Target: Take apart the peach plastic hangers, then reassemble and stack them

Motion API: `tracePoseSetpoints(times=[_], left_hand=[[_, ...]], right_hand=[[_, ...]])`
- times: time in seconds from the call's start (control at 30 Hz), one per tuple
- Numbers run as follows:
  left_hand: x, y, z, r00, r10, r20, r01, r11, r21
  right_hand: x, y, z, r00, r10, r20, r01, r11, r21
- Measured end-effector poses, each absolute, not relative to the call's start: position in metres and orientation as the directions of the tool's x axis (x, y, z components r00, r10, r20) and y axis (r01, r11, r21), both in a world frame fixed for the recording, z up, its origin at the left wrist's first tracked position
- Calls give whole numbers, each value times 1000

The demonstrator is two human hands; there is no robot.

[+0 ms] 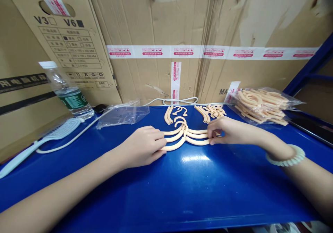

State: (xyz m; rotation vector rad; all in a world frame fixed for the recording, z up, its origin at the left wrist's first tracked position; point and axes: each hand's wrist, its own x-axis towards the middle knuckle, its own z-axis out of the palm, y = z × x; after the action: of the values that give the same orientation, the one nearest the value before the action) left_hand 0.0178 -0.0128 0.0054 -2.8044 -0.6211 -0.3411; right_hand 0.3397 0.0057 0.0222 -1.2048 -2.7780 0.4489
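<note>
Three small beige clothes hangers (pixel 174 145) lie one behind another on the blue tabletop (pixel 166 194), with their hooks pointing away from me. My left hand (pixel 145 144) is closed around the hangers' left arm ends, fingers curled over them. At the right arm ends, my right hand (pixel 225 130) pinches with thumb and fingers; its grip partly hides the tips. Just behind the hangers are loose curved arm pieces (pixel 169 115) and a few loose hooks (pixel 180 111).
More arm pieces (pixel 202 114) and a pile of small hooks (pixel 216 110) lie at the back. Bagged beige parts (pixel 262 102) sit at right. Leftward are a clear plastic bag (pixel 123 114), a water bottle (pixel 71 97), a hairbrush (pixel 56 132) and a white cable (pixel 75 138). Cardboard (pixel 156 76) stands behind.
</note>
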Motion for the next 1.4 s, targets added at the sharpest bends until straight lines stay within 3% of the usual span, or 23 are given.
tracePoseSetpoints(times=[0.47, 0.97, 1.4], left_hand=[[16, -5, -6, 786, 479, 390, 578, -793, -192], [22, -9, -10, 691, 599, 405, 602, -787, 138], [26, -14, -19, 692, 549, 470, 506, -832, 226]], right_hand=[[336, 4, 20, -595, 802, 41, 766, 583, -271], [344, 4, 34, -522, 843, 131, 821, 538, -190], [345, 5, 33, -481, 825, 297, 847, 524, -85]])
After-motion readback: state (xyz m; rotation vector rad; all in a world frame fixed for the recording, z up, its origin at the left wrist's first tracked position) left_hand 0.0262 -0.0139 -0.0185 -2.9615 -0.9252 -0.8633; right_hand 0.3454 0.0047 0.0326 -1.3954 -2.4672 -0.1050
